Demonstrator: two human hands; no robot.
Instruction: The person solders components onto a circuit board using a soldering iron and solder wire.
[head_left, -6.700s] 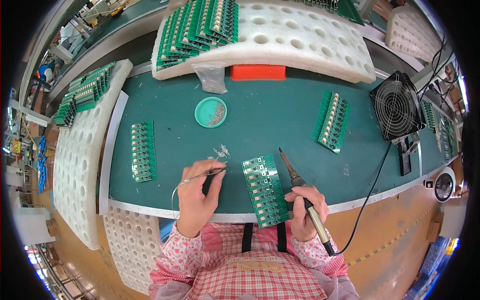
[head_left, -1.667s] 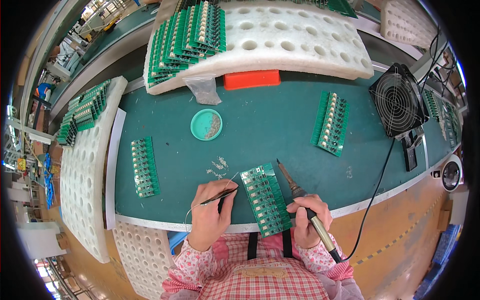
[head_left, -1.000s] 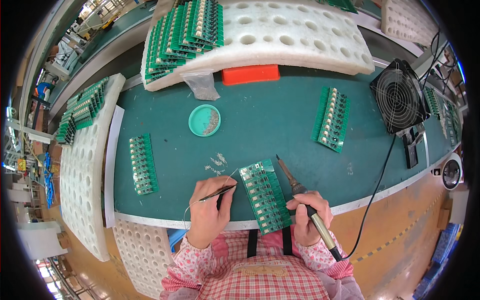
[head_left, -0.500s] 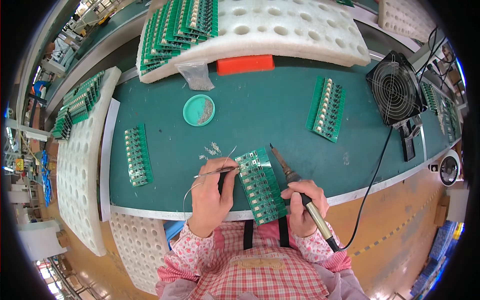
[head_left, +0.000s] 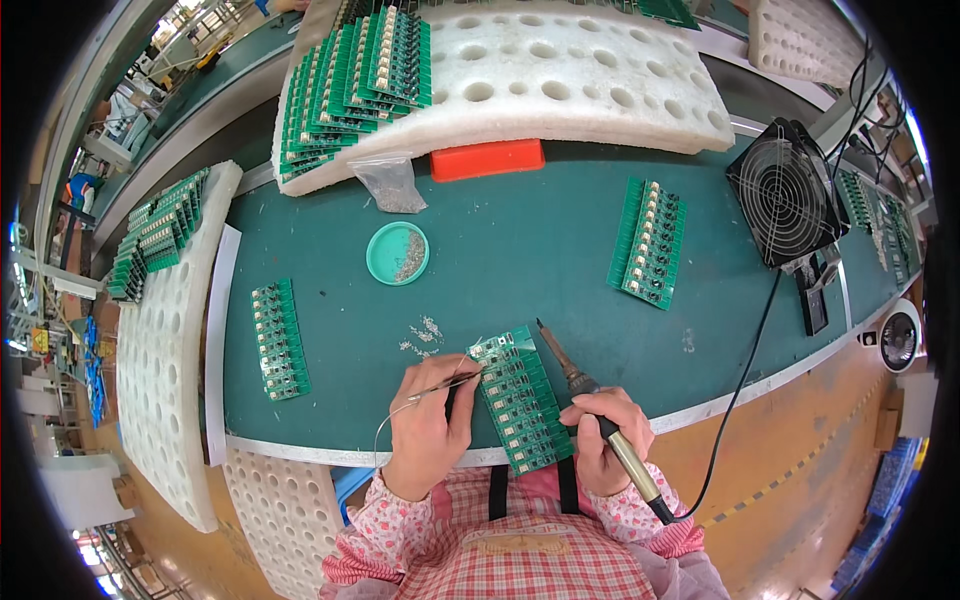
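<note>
Tweezers point(head_left: 440, 388) pinched on the left, iron point(head_left: 583, 383) gripped on the right, board point(head_left: 522, 402) between them!

And look at that left hand point(head_left: 425, 440): thumb and fingers close on the tweezers, their points right at the upper left corner of the board. Touching it, or just short? Cannot tell from here. A thin wire point(head_left: 379, 428) curves out of the same hand, looping down beside the wrist.

Over to the right hand point(head_left: 610, 430), fingers wrapped round the iron's handle, no gap in that hold. The iron slants up and to the left, its dark tip just beside the board's top right corner and clear of it. Those fingertips sit close to the board's right edge; contact there is hard to call.

Now the board itself: long, green, leaning a little to the left at its top, pale square parts stacked in rows down the left side, a barer green strip along the right. Its lower end reaches over the near edge of the bench point(head_left: 330, 448), and small pale scraps point(head_left: 425, 332) lie just beyond the left hand.
</note>
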